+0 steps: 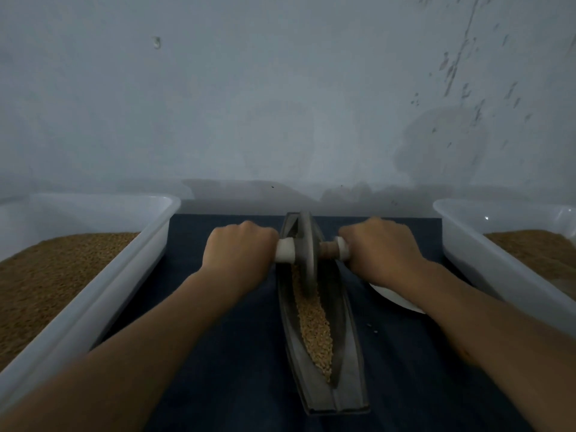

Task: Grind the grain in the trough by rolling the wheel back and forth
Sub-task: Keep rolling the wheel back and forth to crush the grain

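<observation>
A long dark boat-shaped trough [352, 363] lies lengthwise on the dark blue cloth, running from near me to the wall. Tan grain [314, 325] fills its groove in the middle and near part. A grey metal wheel [307, 254] stands upright in the groove at the trough's far end, on an axle with white handle ends. My left hand [238, 254] grips the left handle [285, 254]. My right hand [378, 247] grips the right handle [341, 247]. Both arms are stretched out forward.
A white plastic tub [131, 275] holding brown grain stands at the left, and a second white tub [486, 266] with grain stands at the right. Part of a white plate [396, 299] shows under my right forearm. A grey wall [280, 104] rises just behind the trough.
</observation>
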